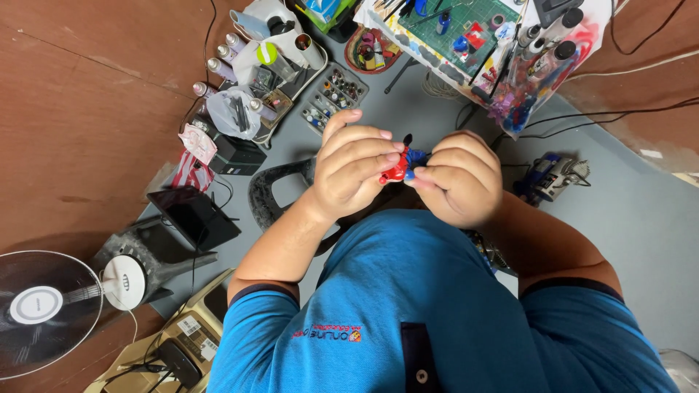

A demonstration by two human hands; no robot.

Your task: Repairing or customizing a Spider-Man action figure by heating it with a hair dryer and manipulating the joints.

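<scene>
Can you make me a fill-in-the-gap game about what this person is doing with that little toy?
1. Both hands, left hand and right hand, pinch a small red and ____ figure.
2. The person's shirt is ____.
3. The white fan stands at the picture's lower ____.

Missing words: blue; blue; left

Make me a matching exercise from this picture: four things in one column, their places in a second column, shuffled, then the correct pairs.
Things:
1. small red and blue figure
2. white fan
3. green cutting mat
4. black tablet

Places:
A. at the top of the view, on the paint-stained work board
B. pinched between the left hand and the right hand
C. at the lower left edge
D. left of the person's left forearm, propped on the floor

Pairs: 1-B, 2-C, 3-A, 4-D
</scene>
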